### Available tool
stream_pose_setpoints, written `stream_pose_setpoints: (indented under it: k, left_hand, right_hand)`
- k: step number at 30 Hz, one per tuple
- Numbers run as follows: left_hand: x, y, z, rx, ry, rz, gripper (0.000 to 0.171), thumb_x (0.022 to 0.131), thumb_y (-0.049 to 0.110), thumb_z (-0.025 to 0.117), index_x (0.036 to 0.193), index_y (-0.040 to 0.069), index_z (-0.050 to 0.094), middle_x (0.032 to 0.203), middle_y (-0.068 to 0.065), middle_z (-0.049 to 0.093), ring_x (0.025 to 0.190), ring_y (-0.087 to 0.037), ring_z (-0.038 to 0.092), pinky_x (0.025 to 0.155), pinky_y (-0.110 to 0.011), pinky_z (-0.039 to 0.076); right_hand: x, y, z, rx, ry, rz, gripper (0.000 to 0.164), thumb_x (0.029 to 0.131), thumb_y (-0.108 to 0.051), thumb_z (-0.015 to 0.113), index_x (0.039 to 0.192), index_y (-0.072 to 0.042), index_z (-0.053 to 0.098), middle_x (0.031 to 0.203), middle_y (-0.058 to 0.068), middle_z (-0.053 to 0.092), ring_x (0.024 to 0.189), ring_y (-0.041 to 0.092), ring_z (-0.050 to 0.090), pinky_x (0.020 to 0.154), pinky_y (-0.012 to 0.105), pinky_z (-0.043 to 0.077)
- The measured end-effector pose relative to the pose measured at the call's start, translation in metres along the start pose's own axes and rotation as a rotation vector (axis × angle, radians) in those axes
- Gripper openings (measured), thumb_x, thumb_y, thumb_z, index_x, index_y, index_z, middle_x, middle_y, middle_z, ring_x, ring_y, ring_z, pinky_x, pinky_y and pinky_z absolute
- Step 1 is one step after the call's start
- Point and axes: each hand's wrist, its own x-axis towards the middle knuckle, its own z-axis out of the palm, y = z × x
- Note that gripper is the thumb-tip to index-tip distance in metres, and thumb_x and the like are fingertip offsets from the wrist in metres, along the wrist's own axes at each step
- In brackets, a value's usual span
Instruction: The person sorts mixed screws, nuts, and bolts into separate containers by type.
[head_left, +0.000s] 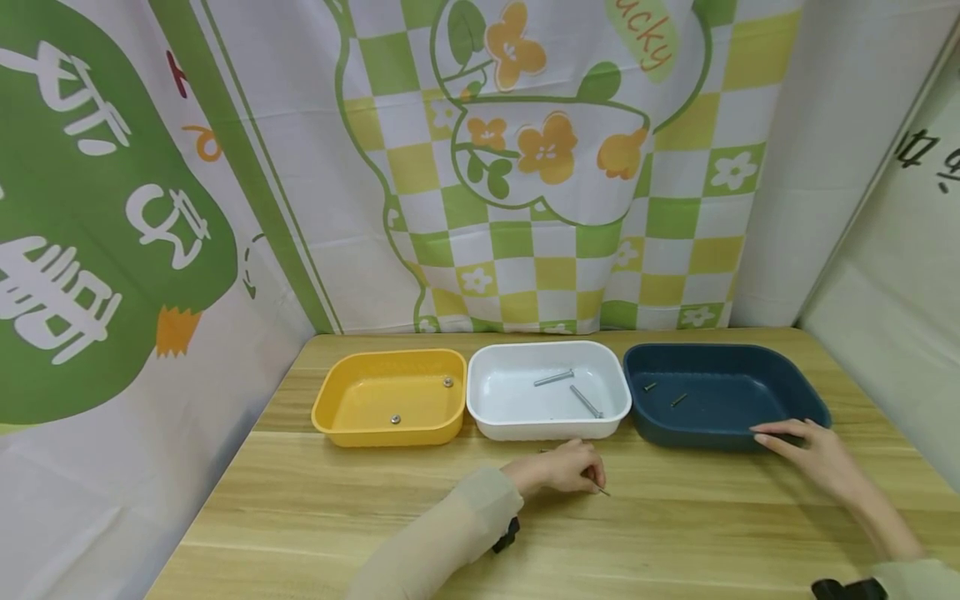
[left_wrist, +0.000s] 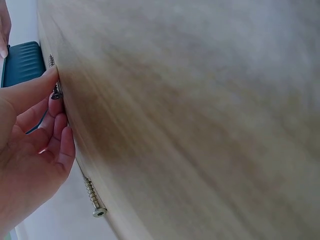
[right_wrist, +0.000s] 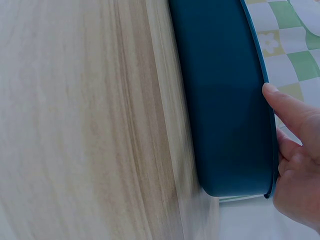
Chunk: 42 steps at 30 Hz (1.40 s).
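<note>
My left hand (head_left: 566,467) is low over the wooden table, in front of the white tray. Between its thumb and index finger it pinches a screw (left_wrist: 56,93), whose threaded end sticks out past the thumb. A second screw (left_wrist: 94,197) lies on the table beside that hand, mostly hidden by it in the head view. My right hand (head_left: 813,454) is at the front right of the dark blue tray (head_left: 712,435), gripping its rim with the thumb outside and fingers over the edge. Inside that tray are two small screws (head_left: 678,400).
Left of the blue tray stand the white tray (head_left: 547,429), holding two long bolts (head_left: 553,378), and the yellow tray (head_left: 390,437), holding two nuts (head_left: 447,382). All three form a row near the table's back edge. A patterned cloth (head_left: 540,275) hangs behind them.
</note>
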Motion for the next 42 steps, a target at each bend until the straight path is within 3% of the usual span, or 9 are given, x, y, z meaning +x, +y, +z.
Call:
stream_pose_setpoints:
  k: [12, 19, 26, 42]
  left_hand:
    - [0.002, 0.000, 0.001, -0.013, -0.007, 0.006, 0.004, 0.080, 0.020, 0.065, 0.083, 0.018, 0.067, 0.081, 0.012, 0.057, 0.076, 0.004, 0.048, 0.075, -0.010, 0.027]
    - [0.014, -0.014, 0.015, -0.073, -0.005, 0.021, 0.005, 0.081, 0.024, 0.065, 0.080, 0.020, 0.066, 0.077, 0.015, 0.057, 0.071, 0.005, 0.047, 0.073, -0.010, 0.028]
    - [0.004, -0.003, 0.002, -0.057, 0.020, 0.020, 0.005, 0.081, 0.018, 0.064, 0.083, 0.015, 0.068, 0.081, 0.010, 0.061, 0.071, 0.003, 0.049, 0.070, -0.007, 0.031]
    - [0.003, -0.003, 0.002, -0.134, 0.039, 0.012, 0.009, 0.084, 0.016, 0.061, 0.087, 0.011, 0.067, 0.083, 0.007, 0.061, 0.071, 0.003, 0.047, 0.065, -0.005, 0.034]
  right_hand:
    - [-0.001, 0.000, 0.000, 0.005, 0.003, 0.003, 0.032, 0.086, -0.021, 0.058, 0.104, 0.004, 0.061, 0.090, -0.037, 0.045, 0.093, -0.026, 0.025, 0.100, 0.055, 0.006]
    - [0.000, -0.001, -0.001, 0.004, 0.000, 0.005, 0.032, 0.086, -0.022, 0.058, 0.104, 0.004, 0.061, 0.090, -0.035, 0.046, 0.092, -0.026, 0.024, 0.100, 0.055, 0.005]
    - [0.000, -0.001, -0.001, 0.002, 0.005, -0.011, 0.030, 0.086, -0.020, 0.058, 0.103, 0.004, 0.061, 0.091, -0.036, 0.045, 0.092, -0.027, 0.024, 0.100, 0.054, 0.005]
    - [0.000, 0.000, -0.001, 0.004, -0.005, -0.002, 0.030, 0.086, -0.022, 0.057, 0.104, 0.003, 0.061, 0.091, -0.037, 0.043, 0.092, -0.027, 0.024, 0.100, 0.054, 0.004]
